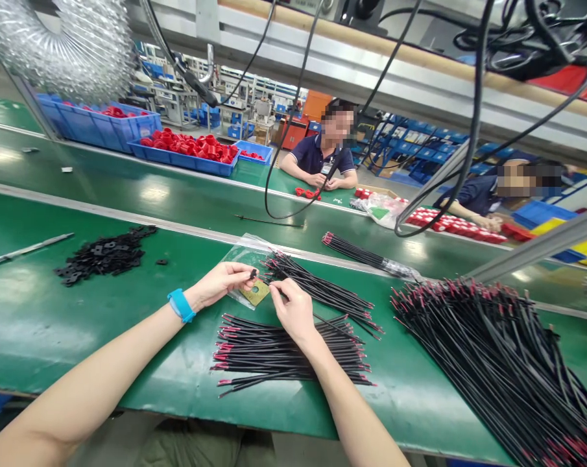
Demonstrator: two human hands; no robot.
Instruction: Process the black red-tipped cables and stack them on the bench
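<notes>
My left hand point(224, 283), with a blue band on its wrist, pinches a small black part point(253, 274) between thumb and fingertips. Close to it on the right, the fingers of my right hand point(293, 309) are closed on a black cable point(326, 320) near its end. Below and between the hands lies a yellowish square piece with a hole point(257, 295), on a clear plastic bag point(244, 250). One bundle of black cables with red ends point(322, 283) lies behind my right hand. Another row of cables point(274, 350) lies under my right forearm.
At left are a heap of small black parts point(103, 256) and a pen point(28, 250). A large cable pile point(497, 350) covers the right side. Blue trays of red parts point(181, 162) stand beyond. Black leads point(268, 162) hang overhead. Two people sit opposite.
</notes>
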